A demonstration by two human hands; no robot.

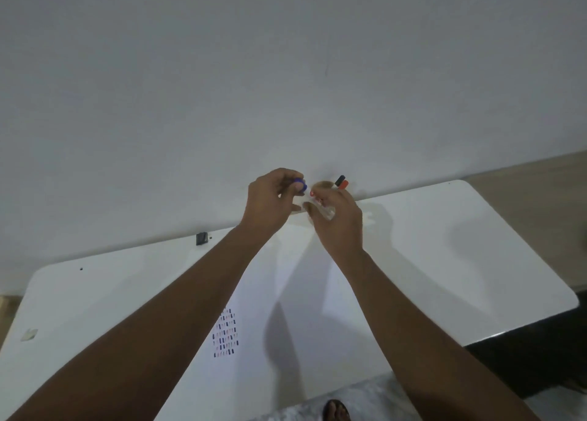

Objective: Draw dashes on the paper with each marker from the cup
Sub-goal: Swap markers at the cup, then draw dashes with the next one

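Note:
Both my arms reach to the far edge of the white table. My left hand pinches a blue marker; only its blue end shows past my fingertips. My right hand is wrapped around a clear cup that stands by the wall. A black marker and an orange-red marker stick out of the cup's top. The blue marker's end is just left of the cup's rim. Near me lies the white paper, bearing a block of several rows of short coloured dashes.
A grey wall rises right behind the table. A small black object sits at the far table edge on the left. A pale scrap lies near the left edge. A foot in a sandal shows below the near edge.

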